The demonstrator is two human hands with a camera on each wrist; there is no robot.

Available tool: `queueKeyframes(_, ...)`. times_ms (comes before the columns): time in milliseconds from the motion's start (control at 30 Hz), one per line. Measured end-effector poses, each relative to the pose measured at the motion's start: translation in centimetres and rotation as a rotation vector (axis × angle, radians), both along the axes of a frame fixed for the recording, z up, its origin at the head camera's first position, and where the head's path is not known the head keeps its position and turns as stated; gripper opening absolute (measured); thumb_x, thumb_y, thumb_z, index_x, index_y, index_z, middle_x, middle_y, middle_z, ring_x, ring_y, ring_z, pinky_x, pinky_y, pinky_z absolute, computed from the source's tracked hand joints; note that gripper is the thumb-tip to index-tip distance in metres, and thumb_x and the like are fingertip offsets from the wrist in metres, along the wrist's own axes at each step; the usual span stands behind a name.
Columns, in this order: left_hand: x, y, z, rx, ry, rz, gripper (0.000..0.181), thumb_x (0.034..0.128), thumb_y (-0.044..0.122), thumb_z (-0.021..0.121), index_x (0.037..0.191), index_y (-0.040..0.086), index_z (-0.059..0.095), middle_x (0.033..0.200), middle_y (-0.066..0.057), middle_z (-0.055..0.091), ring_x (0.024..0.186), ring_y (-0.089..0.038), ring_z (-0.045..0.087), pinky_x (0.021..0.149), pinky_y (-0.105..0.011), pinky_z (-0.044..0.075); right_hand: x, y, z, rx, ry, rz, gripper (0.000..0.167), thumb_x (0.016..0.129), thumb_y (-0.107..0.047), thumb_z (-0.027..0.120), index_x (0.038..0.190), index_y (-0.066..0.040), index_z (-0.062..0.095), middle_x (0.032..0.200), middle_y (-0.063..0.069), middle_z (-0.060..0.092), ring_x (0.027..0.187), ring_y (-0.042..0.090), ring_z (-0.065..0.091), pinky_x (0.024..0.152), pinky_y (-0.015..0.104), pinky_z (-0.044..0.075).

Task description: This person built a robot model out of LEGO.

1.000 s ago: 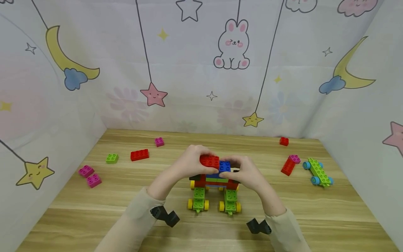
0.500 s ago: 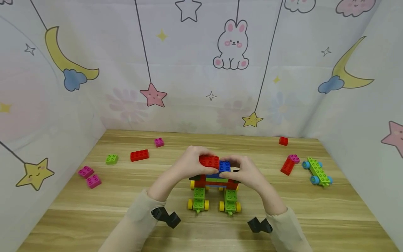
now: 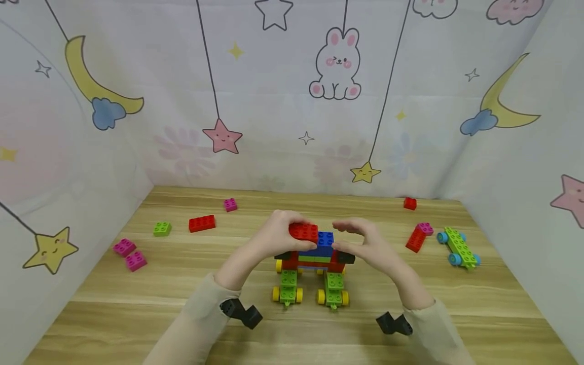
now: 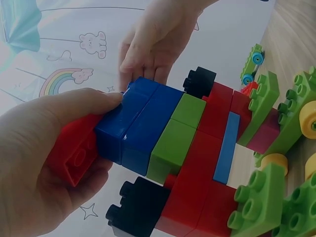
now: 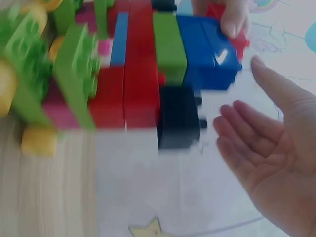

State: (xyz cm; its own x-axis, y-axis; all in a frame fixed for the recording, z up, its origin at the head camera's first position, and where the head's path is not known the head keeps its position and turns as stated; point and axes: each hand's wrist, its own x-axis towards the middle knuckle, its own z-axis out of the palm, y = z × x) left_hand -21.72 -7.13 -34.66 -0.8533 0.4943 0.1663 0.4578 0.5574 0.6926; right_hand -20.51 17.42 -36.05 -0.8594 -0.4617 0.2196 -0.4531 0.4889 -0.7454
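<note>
A toy built of stacked building bricks stands mid-table on lime-green wheeled bases (image 3: 288, 284) with yellow wheels. Above them come red bricks, lime bricks (image 4: 174, 148), and black bricks (image 4: 138, 205) at both sides, with blue bricks (image 4: 140, 118) on top. My left hand (image 3: 276, 237) pinches a red brick (image 3: 304, 232) at the top of the stack, on the left beside blue studs; in the left wrist view this brick juts past the blue one. My right hand (image 3: 367, 246) is just right of the blue bricks, fingers spread apart from the thumb, holding nothing.
To the left lie pink bricks (image 3: 136, 261), a lime brick (image 3: 161, 229) and a long red brick (image 3: 202, 223). On the right are a red brick (image 3: 415, 240) by a pink one and a lime wheeled base (image 3: 461, 248). Printed cloth walls enclose the table.
My right hand has let go of the blue brick and moved slightly right, its fingers opening. The left hand keeps its grip on the red brick, and the toy has stayed in place.
</note>
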Motion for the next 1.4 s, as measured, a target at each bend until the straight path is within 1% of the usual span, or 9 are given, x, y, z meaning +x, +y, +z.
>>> queueKeyframes(333, 0.1, 0.0, 0.1, 0.0, -0.035, 0.016, 0.046, 0.0784, 0.028, 0.082, 0.116, 0.005, 0.07, 0.107, -0.01, 0.07, 0.084, -0.017, 0.06, 0.066, -0.022, 0.052, -1.3, 6.5, -1.1, 0.129, 0.245, -0.146, 0.031, 0.087, -0.007, 0.073, 0.116, 0.001, 0.067, 0.113, 0.015, 0.07, 0.105, 0.032, 0.065, 0.092, 0.045, 0.053)
queueKeyframes(500, 0.0, 0.1, 0.1, -0.007, -0.039, 0.019, 0.046, 0.0786, 0.028, 0.082, 0.117, 0.006, 0.07, 0.107, -0.01, 0.07, 0.084, -0.017, 0.06, 0.066, -0.022, 0.052, -2.0, 10.2, -2.1, 0.162, 0.212, -0.226, 0.032, 0.09, -0.012, 0.071, 0.12, -0.002, 0.067, 0.116, 0.014, 0.07, 0.105, 0.029, 0.064, 0.085, 0.014, 0.049)
queueKeyframes(633, -0.1, 0.1, 0.1, -0.011, -0.045, 0.019, 0.047, 0.0788, 0.029, 0.082, 0.117, 0.006, 0.07, 0.107, -0.01, 0.07, 0.085, -0.018, 0.06, 0.067, -0.023, 0.052, -2.5, 12.8, -2.9, 0.166, 0.163, -0.26, 0.033, 0.092, -0.016, 0.069, 0.123, -0.003, 0.065, 0.118, 0.017, 0.069, 0.104, 0.015, 0.064, 0.082, 0.006, 0.043)
queueKeyframes(767, 0.0, 0.1, 0.1, -0.015, -0.055, 0.023, 0.047, 0.079, 0.03, 0.081, 0.118, 0.006, 0.069, 0.108, -0.01, 0.07, 0.086, -0.018, 0.061, 0.068, -0.023, 0.053, -3.2, 15.0, -3.8, 0.178, 0.149, -0.261, 0.032, 0.092, -0.013, 0.068, 0.121, 0.0, 0.065, 0.117, 0.021, 0.068, 0.097, -0.008, 0.059, 0.078, 0.008, 0.046)
queueKeyframes(833, 0.0, 0.1, 0.1, -0.014, -0.058, 0.024, 0.047, 0.0791, 0.03, 0.081, 0.118, 0.006, 0.069, 0.108, -0.01, 0.07, 0.087, -0.018, 0.061, 0.068, -0.023, 0.053, -3.5, 15.9, -4.3, 0.198, 0.141, -0.262, 0.032, 0.092, -0.011, 0.068, 0.121, 0.001, 0.065, 0.117, 0.022, 0.068, 0.095, -0.006, 0.06, 0.076, 0.009, 0.047)
queueKeyframes(933, -0.1, 0.0, 0.0, -0.008, -0.056, 0.021, 0.047, 0.0789, 0.029, 0.081, 0.118, 0.006, 0.069, 0.108, -0.01, 0.07, 0.086, -0.017, 0.061, 0.067, -0.023, 0.052, -4.0, 17.1, -4.8, 0.244, 0.132, -0.265, 0.033, 0.091, -0.008, 0.069, 0.121, 0.003, 0.064, 0.117, 0.024, 0.067, 0.098, 0.016, 0.066, 0.076, 0.013, 0.049)
queueKeyframes(1033, -0.1, 0.0, 0.0, -0.004, -0.053, 0.016, 0.046, 0.0787, 0.028, 0.082, 0.117, 0.006, 0.07, 0.107, -0.01, 0.07, 0.085, -0.017, 0.061, 0.067, -0.022, 0.052, -4.3, 17.9, -5.2, 0.29, 0.115, -0.255, 0.034, 0.089, -0.004, 0.068, 0.122, 0.006, 0.063, 0.119, 0.026, 0.065, 0.105, 0.041, 0.063, 0.082, 0.03, 0.056)
queueKeyframes(1167, -0.1, 0.0, 0.1, -0.007, -0.053, 0.014, 0.046, 0.0787, 0.028, 0.082, 0.117, 0.006, 0.07, 0.106, -0.01, 0.07, 0.085, -0.017, 0.06, 0.067, -0.022, 0.052, -4.7, 18.6, -5.7, 0.322, 0.063, -0.236, 0.038, 0.087, 0.003, 0.067, 0.124, 0.009, 0.06, 0.125, 0.032, 0.06, 0.112, 0.05, 0.058, 0.09, 0.057, 0.051)
queueKeyframes(1400, -0.1, 0.1, 0.1, -0.004, -0.065, 0.022, 0.046, 0.078, 0.028, 0.082, 0.117, 0.007, 0.07, 0.106, -0.009, 0.07, 0.085, -0.017, 0.06, 0.068, -0.024, 0.053, -5.3, 19.2, -6.4, 0.351, -0.035, -0.249, 0.041, 0.084, 0.006, 0.064, 0.125, 0.009, 0.059, 0.13, 0.036, 0.054, 0.12, 0.057, 0.049, 0.093, 0.063, 0.047)
